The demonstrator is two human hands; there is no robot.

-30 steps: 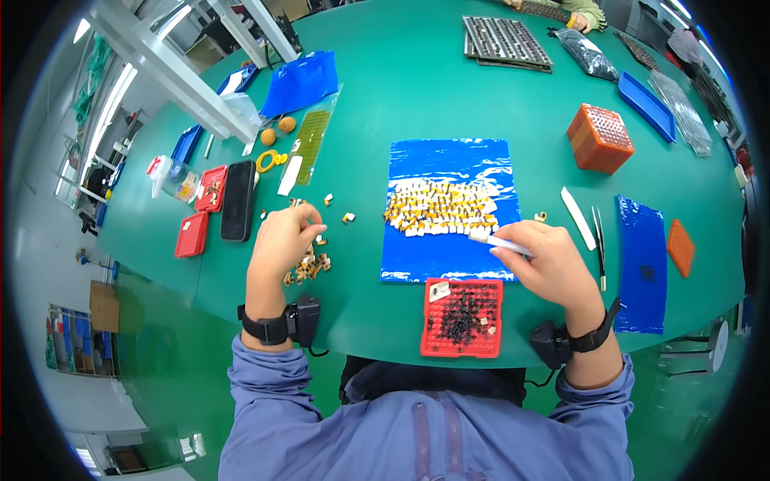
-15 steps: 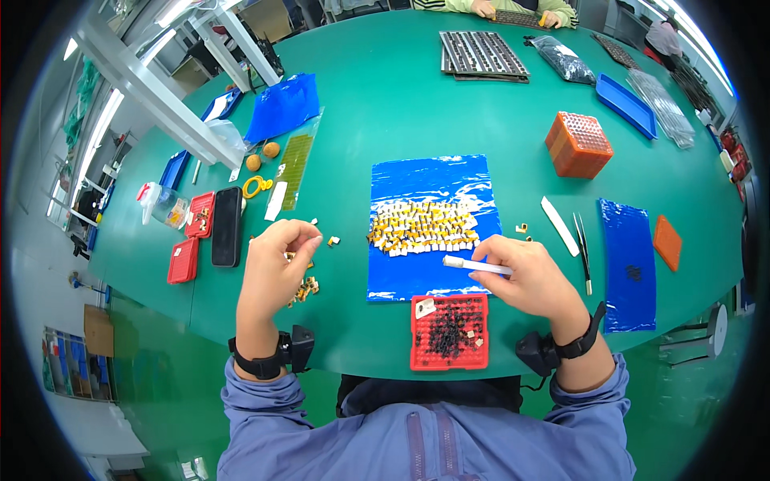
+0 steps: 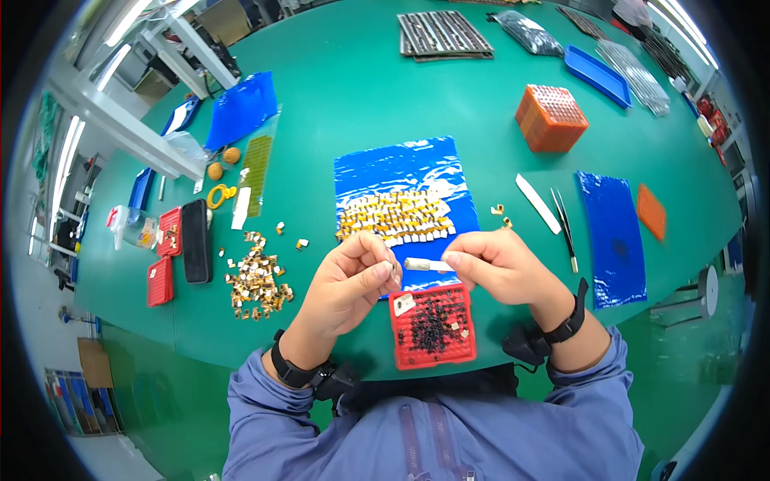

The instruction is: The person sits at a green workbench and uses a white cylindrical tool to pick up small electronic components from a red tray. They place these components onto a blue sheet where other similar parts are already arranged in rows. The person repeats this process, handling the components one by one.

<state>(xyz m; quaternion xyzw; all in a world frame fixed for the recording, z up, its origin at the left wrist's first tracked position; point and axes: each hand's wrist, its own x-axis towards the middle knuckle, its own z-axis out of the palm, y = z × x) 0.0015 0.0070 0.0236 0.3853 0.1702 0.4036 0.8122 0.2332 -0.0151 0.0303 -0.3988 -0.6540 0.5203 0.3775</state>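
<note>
My right hand [image 3: 509, 266] grips a white pen-like stick [image 3: 419, 264] with a wrapped, blunt tip pointing left. Close to that tip, my left hand [image 3: 346, 282] is closed in a pinch; whatever is between its fingertips is too small to make out. Both hands hover over the near part of a blue sheet [image 3: 393, 166], on which small white-and-gold pieces [image 3: 397, 218] lie in tight rows. Just below the hands, a red square tray [image 3: 433, 363] holds many tiny black parts [image 3: 433, 330] and a few pale bits. A loose heap of similar gold-and-white pieces [image 3: 257, 282] lies left of my left hand.
To the right are a white strip [image 3: 537, 204], tweezers [image 3: 565, 231], another blue sheet [image 3: 613, 264] and an orange block stack [image 3: 551, 120]. On the left lie a black case [image 3: 196, 241], red boxes [image 3: 160, 280] and yellow rings [image 3: 217, 196]. Metal-grey trays [image 3: 445, 35] sit far back.
My left hand has moved from beside the loose heap rightward to the stick's tip, uncovering the heap. My right hand, still holding the stick, has stayed near the sheet. The whole view has shifted slightly.
</note>
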